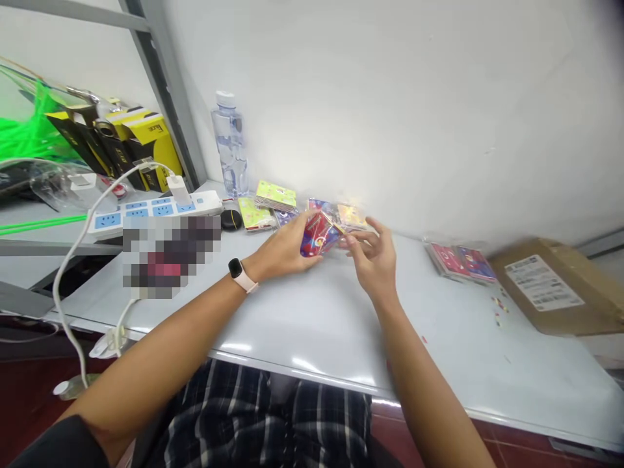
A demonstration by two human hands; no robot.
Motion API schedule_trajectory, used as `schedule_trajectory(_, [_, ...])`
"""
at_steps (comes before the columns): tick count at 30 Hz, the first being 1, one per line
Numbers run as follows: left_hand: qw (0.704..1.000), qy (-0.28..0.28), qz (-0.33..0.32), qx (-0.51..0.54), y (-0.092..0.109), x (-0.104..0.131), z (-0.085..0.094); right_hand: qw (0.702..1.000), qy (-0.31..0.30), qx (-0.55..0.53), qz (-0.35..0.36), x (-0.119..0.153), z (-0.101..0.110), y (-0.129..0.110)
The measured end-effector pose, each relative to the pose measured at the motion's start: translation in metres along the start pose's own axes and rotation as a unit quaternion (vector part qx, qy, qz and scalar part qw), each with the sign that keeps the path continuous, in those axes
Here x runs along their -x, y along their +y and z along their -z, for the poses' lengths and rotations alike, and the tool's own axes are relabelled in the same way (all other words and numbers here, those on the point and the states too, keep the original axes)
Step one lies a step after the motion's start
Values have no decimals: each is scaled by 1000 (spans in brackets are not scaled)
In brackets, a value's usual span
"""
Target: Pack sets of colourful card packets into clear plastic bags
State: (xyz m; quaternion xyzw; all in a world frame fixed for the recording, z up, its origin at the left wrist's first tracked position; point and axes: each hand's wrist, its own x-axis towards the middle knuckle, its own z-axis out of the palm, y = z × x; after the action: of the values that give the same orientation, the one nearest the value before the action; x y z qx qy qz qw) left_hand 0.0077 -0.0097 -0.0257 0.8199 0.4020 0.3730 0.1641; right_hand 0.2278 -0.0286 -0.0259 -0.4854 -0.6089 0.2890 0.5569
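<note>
My left hand (291, 250), with a smartwatch on its wrist, grips a glossy red and blue packet (319, 235) that looks wrapped in clear plastic. At the packet's right end, my right hand (375, 257) pinches what appears to be the wrapper's edge between thumb and fingers; the exact contact is blurred. Just behind the hands lie small wrapped packs: a yellow-green pack (275, 195) on top of others, another green pack (254, 214), and an orange-yellow pack (351, 216). Part of the pile is hidden by my hands.
A water bottle (230, 146) stands by the wall, near a power strip (156, 211) with cables. A cardboard box (560, 286) is at the right, beside red and blue packs (461, 261). Black and yellow boxes (127, 140) fill the left shelf. A pixelated patch covers the table's left part.
</note>
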Motion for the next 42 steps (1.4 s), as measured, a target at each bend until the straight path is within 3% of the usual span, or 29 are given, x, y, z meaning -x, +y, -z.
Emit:
schedule_trajectory(5, [995, 73, 67, 21, -3, 0, -14, 979, -179, 42, -91, 5, -6, 6])
schedule_trajectory(8, [989, 91, 105, 42, -3, -2, -16, 964, -225, 29, -138, 9, -12, 7])
schedule_trajectory(12, [982, 99, 141, 77, -4, -6, -13, 968, -193, -21, -160, 11, -21, 8])
schedule_trajectory(19, [985, 62, 117, 114, -9, -9, -11, 961, -80, -150, -220, -3, -32, 19])
schedule_trajectory(25, [984, 155, 79, -32, -6, -6, -8, 952, -31, -208, -223, -13, -36, 31])
schedule_trajectory(28, [993, 92, 33, -60, -5, -3, -8, 952, -33, -217, -212, -10, -38, 29])
schedule_trajectory(31, [996, 22, -7, -85, -6, -1, -10, 969, -54, -157, -181, -6, -35, 23])
schedule_trajectory(34, [994, 1, -13, -111, -7, 1, -9, 991, -52, -44, -115, -8, -18, 16])
schedule_trajectory(37, [992, 8, -17, -124, -6, 0, -6, 995, 53, 73, -48, -22, 20, 16])
schedule_trajectory(39, [991, 11, -19, -132, -5, -1, -3, 972, 134, 190, -21, -36, 58, 24])
schedule_trajectory(40, [991, 13, -18, -135, -4, -1, -2, 947, 186, 263, -17, -44, 78, 31])
schedule_trajectory(42, [990, 19, -11, -139, -2, -2, 0, 880, 195, 429, -60, -57, 119, 47])
